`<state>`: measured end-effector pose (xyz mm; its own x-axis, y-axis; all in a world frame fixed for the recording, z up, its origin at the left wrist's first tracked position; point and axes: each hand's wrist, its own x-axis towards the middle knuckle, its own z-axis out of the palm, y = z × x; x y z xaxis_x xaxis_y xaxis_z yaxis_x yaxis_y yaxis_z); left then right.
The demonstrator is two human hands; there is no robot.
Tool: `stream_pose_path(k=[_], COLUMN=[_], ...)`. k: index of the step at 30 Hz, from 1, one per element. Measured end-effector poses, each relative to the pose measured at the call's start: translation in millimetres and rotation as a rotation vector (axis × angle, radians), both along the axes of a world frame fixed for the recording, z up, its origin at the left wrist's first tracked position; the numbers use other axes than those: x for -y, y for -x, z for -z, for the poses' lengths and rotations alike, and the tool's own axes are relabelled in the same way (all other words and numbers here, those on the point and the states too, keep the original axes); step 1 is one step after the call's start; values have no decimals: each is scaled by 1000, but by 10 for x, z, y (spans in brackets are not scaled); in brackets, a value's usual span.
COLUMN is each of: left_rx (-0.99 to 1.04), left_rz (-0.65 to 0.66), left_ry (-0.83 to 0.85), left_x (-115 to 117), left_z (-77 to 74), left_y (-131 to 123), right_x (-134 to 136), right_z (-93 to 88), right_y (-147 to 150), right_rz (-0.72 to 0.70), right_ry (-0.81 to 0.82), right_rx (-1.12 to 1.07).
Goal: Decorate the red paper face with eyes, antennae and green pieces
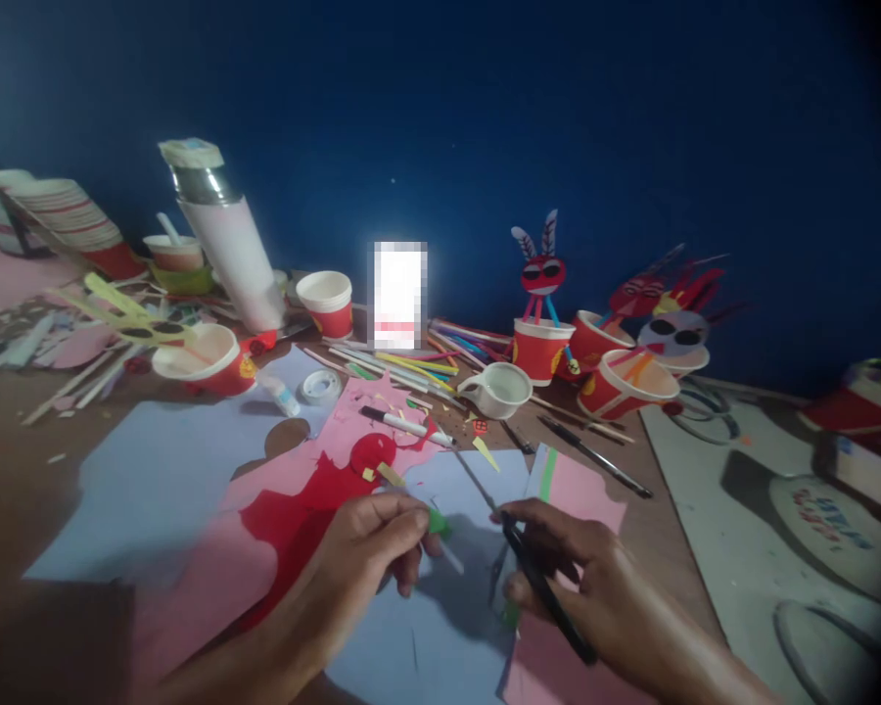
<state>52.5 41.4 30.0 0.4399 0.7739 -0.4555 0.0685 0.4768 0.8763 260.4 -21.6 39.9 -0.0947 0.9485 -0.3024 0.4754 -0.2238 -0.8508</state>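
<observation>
Green paper scrap point(438, 521) pinched tight in your left hand's grip point(359, 558); your right hand's grip point(565, 578) closed round a black marker point(547, 592). Both working above pale blue paper point(440, 666), toward the near side of the bench point(653, 558).

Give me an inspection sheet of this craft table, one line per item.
Surface: wooden table, partly covered by pale blue paper and pink paper.
Job's things: black pen; green paper scrap.
Clutter: drinking straws, white marker, tape roll, white mug.
Hands: right hand grips the pen; left hand is at the scrap, grip unclear.
Cables: nothing seen.
Surroundings: dark blue wall; red paper-cup figures.
</observation>
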Motion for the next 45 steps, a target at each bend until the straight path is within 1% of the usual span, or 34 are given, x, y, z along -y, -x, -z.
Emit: stream_pose_path(k=[3, 5, 7, 11, 14, 17, 19, 20, 22, 23, 24, 26, 28, 30, 33, 37, 39, 40, 42, 44, 45], left_rx=[93, 135, 157, 196, 252, 319, 367, 391, 445, 472, 494, 520, 529, 534, 525, 474, 451, 438, 365, 225, 152], left_rz=[-44, -78, -100, -102, -120, -161, -170, -157, -99, -60, -24, 20, 33, 36, 21, 69, 82, 81, 71, 68, 81], left_ry=[82, 123, 145, 182, 219, 296, 353, 373, 395, 403, 411, 433, 456, 476, 482, 501, 467, 425, 295, 138, 71], left_x=[17, 24, 30, 37, 35, 33, 44, 59, 109, 143, 180, 252, 303, 329, 344, 342, 326, 312, 274, 232, 215], left_z=[6, -14, -33, -27, -5, 7, 20, 32, 71, 97, 124, 176, 215, 236, 244, 238, 235, 235, 236, 235, 233], left_y=[-23, -41, -55, -66, -62, -60, -66, -73, -89, -97, -103, -109, -109, -110, -121, -150, -161, -162, -148, -117, -98], right_x=[-61, -90, -112, -144, -160, -160, -146, -133, -100, -84, -71, -55, -50, -45, -32, -20, -21, -22, -26, -23, -18], right_z=[-32, -2, 47, 126, 159, 165, 139, 115, 48, 13, -18, -59, -67, -53, -22, -15, -32, -40, -43, -23, -8], right_y=[-139, -217, -267, -295, -305, -312, -286, -256, -165, -108, -49, 57, 127, 161, 173, 173, 173, 172, 173, 178, 184], right_rz=[8, 28, 28, -26, -76, -106, -56, -22, 41, 49, 76, 159, 202, 206, 182, 116, 112, 121, 135, 117, 97], right_ry=[-131, -241, -345, -463, -496, -503, -533, -554, -563, -535, -473, -384, -345, -351, -401, -504, -487, -436, -279, -142, -104], right_rx=[397, 639, 817, 988, 1016, 976, 871, 769, 487, 332, 211, 73, 12, -19, -33, -25, -39, -52, -104, -162, -169])
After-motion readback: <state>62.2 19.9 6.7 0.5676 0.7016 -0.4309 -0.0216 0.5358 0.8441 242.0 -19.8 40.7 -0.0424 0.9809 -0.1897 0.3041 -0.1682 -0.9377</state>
